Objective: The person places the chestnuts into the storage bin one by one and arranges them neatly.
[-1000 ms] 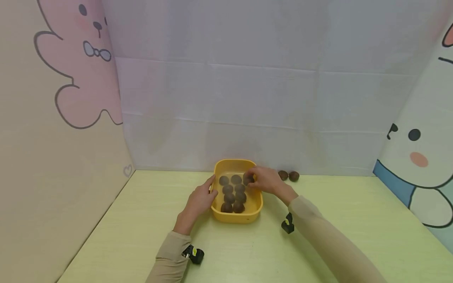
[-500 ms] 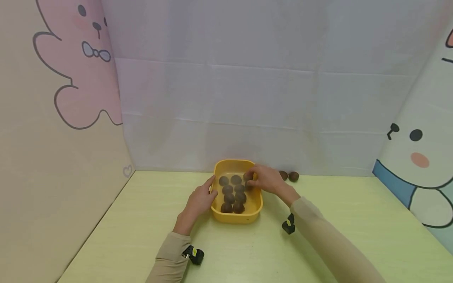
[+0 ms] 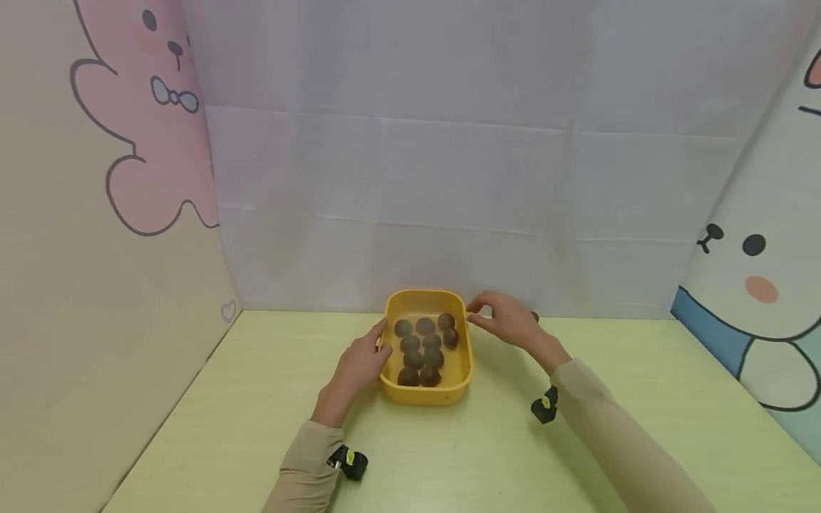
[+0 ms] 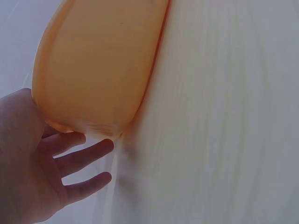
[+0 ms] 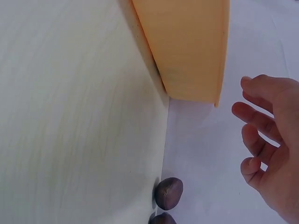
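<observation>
A yellow plastic tub stands on the table near the back wall, with several round, dark brown chestnuts grouped inside. My left hand holds its left wall, thumb at the rim; in the left wrist view the other fingers spread along the outside. Just beyond the right rim is my right hand, fingers loosely bent around nothing. The newest pair of chestnuts sits by the tub's right wall, such as the lower one. In the right wrist view, a chestnut lies outside the tub at the wall's foot.
A second chestnut lies beside it, cut off by the right wrist frame. Behind the tub rises a pale cloth wall. Side panels with cartoon animals flank the pale yellow-green table.
My right hand has let go of a chestnut by the tub's right wall and moved out over the right rim. It now largely covers the chestnuts outside. My left hand stays at the tub.
</observation>
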Available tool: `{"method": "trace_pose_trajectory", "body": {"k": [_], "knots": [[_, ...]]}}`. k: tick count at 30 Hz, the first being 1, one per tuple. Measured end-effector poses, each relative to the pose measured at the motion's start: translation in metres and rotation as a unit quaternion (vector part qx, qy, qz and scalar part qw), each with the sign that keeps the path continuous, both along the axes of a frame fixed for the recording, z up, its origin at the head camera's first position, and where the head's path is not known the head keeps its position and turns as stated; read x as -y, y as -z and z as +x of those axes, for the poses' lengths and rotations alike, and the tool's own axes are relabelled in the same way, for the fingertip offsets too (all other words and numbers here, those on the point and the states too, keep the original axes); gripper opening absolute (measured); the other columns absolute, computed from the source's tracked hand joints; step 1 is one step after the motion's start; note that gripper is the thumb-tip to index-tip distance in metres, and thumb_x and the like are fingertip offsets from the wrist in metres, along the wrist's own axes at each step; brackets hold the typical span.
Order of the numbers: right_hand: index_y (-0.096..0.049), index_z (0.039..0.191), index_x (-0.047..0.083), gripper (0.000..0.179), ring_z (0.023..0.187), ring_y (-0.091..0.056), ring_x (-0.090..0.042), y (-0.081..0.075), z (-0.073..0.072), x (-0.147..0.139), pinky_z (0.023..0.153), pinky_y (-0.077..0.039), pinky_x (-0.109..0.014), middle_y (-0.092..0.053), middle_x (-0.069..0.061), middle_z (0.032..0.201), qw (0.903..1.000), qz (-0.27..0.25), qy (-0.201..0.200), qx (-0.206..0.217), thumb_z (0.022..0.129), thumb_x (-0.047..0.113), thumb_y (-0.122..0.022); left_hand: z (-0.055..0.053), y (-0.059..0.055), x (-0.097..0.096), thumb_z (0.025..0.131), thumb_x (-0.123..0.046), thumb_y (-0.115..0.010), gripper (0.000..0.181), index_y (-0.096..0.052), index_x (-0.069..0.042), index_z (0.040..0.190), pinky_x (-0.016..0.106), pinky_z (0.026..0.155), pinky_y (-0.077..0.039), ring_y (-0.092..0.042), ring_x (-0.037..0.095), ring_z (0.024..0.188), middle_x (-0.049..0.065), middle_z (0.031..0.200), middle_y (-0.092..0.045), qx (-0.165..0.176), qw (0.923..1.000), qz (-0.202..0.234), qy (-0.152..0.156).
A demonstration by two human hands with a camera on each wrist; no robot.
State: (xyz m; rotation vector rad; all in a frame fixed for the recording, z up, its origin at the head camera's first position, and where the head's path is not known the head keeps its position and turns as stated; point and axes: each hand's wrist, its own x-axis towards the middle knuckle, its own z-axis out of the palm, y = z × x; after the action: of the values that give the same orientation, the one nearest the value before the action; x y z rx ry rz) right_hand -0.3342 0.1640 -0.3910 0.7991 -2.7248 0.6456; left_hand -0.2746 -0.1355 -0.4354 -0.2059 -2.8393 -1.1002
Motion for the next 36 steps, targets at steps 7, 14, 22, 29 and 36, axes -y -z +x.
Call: {"method": "trace_pose_trajectory", "body": {"k": [7,14,22,29,36], "knots": [[-0.073,0.109,0.008,0.024,0.088,-0.068,-0.025,0.003,-0.003,-0.018,0.079,-0.054,-0.043,-0.07,-0.008,0.106,0.9997,-0.014,0.018,0.007,0.094,0.026,-0.067,-0.001,0.001,0.001,0.096,-0.021,-0.05,0.059,-0.039,-0.013,0.154,0.029,0.051,-0.033,-0.042,0.015,0.054,0.013,0.107,-0.068,-0.003,1.0,-0.001,0.003],[-0.073,0.11,0.004,0.025,0.096,-0.068,-0.031,0.005,-0.008,-0.039,0.084,-0.054,-0.048,-0.068,-0.013,0.113,0.9986,-0.024,0.043,0.019,0.094,0.022,-0.065,-0.002,0.002,0.0,0.096,-0.022,-0.05,0.059,-0.039,-0.013,0.153,0.029,0.054,-0.035,-0.048,0.016,0.06,0.014,0.116,-0.067,0.001,1.0,-0.005,0.004],[-0.07,0.113,-0.001,0.027,0.097,-0.065,-0.035,0.023,-0.015,-0.061,0.086,-0.052,-0.05,-0.065,-0.019,0.115,0.9971,-0.034,0.063,0.027,0.092,0.016,-0.067,-0.002,0.001,-0.002,0.096,-0.022,-0.05,0.059,-0.039,-0.013,0.153,0.029,0.054,-0.035,-0.048,0.016,0.06,0.013,0.121,-0.067,0.0,1.0,-0.006,0.004],[-0.068,0.115,-0.005,0.032,0.11,-0.057,-0.042,0.033,-0.022,-0.072,0.099,-0.039,-0.056,-0.065,-0.024,0.115,0.9986,-0.011,0.051,0.002,0.088,0.011,-0.071,-0.003,0.0,-0.003,0.096,-0.022,-0.05,0.059,-0.038,-0.013,0.154,0.028,0.052,-0.033,-0.042,0.015,0.055,0.011,0.093,-0.066,-0.001,1.0,-0.005,0.006],[-0.066,0.12,-0.005,0.042,0.114,-0.053,-0.044,0.042,-0.03,-0.078,0.098,-0.034,-0.056,-0.063,-0.025,0.124,0.9953,0.007,0.096,-0.01,0.086,0.017,-0.073,-0.005,0.0,-0.004,0.095,-0.021,-0.05,0.06,-0.039,-0.013,0.154,0.029,0.051,-0.033,-0.042,0.015,0.055,0.011,0.092,-0.065,-0.002,1.0,-0.003,0.005]]}}
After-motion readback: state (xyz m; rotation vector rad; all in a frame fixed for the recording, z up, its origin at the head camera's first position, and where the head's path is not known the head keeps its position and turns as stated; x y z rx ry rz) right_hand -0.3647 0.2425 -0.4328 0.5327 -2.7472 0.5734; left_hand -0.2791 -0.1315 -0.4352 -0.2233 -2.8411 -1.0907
